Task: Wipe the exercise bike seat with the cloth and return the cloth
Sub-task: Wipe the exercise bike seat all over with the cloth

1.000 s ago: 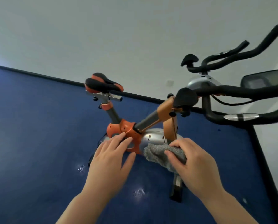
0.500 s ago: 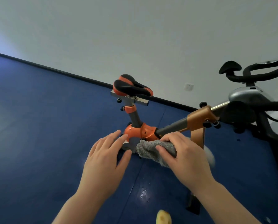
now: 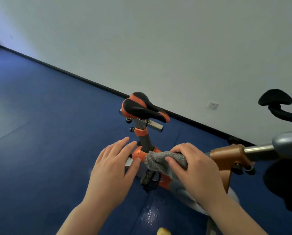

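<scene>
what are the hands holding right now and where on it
The right hand grips the grey cloth bunched at its right end; the left hand is open, holding nothing.

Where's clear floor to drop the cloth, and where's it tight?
Open: blue floor left of the left hand, out to the black baseboard. Tight: around the seat post, pedal and frame, where the right hand holds the grey cloth.

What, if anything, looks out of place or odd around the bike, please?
A yellow scrap lies on the blue floor at the bottom edge, too cropped to identify. Shiny specks, perhaps droplets, sit just above it.
</scene>
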